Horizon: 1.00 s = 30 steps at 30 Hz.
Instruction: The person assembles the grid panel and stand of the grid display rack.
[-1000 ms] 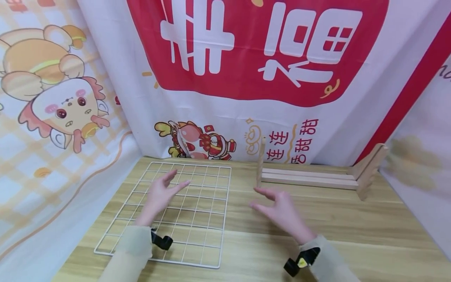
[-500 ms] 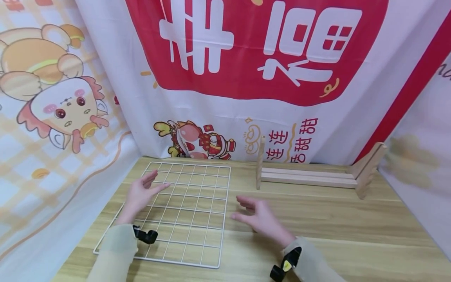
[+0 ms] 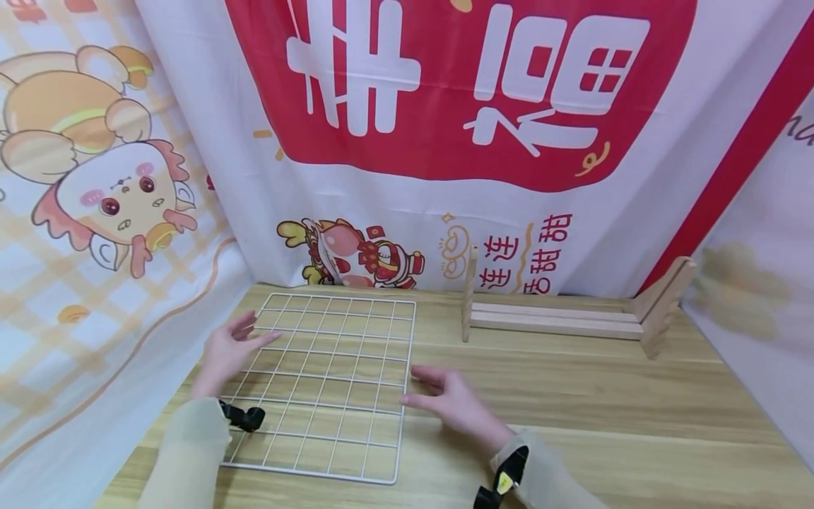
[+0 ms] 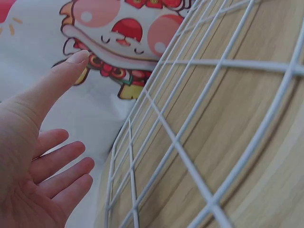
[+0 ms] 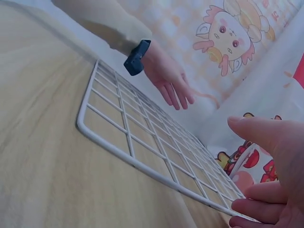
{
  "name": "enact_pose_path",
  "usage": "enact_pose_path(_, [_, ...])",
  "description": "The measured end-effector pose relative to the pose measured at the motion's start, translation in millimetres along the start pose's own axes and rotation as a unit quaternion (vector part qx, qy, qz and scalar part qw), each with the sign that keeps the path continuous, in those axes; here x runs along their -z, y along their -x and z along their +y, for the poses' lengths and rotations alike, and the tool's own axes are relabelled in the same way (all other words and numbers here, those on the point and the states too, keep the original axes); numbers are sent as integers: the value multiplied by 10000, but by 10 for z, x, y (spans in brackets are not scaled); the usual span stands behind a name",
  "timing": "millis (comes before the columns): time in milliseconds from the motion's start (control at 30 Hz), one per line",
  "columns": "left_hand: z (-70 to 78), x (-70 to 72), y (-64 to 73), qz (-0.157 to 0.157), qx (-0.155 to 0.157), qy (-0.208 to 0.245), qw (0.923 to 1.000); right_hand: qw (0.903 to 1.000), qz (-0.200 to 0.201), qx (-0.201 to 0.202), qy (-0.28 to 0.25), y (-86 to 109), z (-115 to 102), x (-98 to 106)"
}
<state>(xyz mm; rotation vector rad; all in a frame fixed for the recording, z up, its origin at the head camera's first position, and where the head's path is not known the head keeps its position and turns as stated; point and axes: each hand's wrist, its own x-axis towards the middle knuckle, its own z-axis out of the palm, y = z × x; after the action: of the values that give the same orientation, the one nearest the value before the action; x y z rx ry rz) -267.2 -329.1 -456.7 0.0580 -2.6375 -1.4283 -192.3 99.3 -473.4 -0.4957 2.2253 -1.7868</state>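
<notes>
A white wire grid panel lies flat on the wooden table, toward its left side. My left hand is over the panel's left edge, thumb and fingers spread apart with nothing between them. In the left wrist view the left hand shows a straight thumb and loosely bent fingers beside the wires. At the panel's right edge is my right hand, its thumb and fingers parted and holding nothing. Whether its fingertips touch the rim, I cannot tell; in the right wrist view the right hand is close to the wire rim.
A wooden stand with two upright ends and a slatted base is at the back right of the table. Printed cloth hangs behind the table and on both sides.
My left hand has moved left, from above the panel's middle to its left edge. My right hand has moved left and nearer, from beside the wooden stand to the panel's right edge.
</notes>
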Motion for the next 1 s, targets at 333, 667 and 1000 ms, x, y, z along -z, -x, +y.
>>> enact_pose_path(333, [-175, 133, 26, -12, 579, -410, 9975, 9999, -3, 108, -5, 4, 7, -44])
enact_pose_path(667, [-96, 83, 90, -176, 881, -598, 9942, 9991, 354, -201, 118, 14, 22, -26])
enact_pose_path(1000, [7, -15, 133, -376, 949, -539, 9933, 9899, 718, -784, -936, 67, 47, 255])
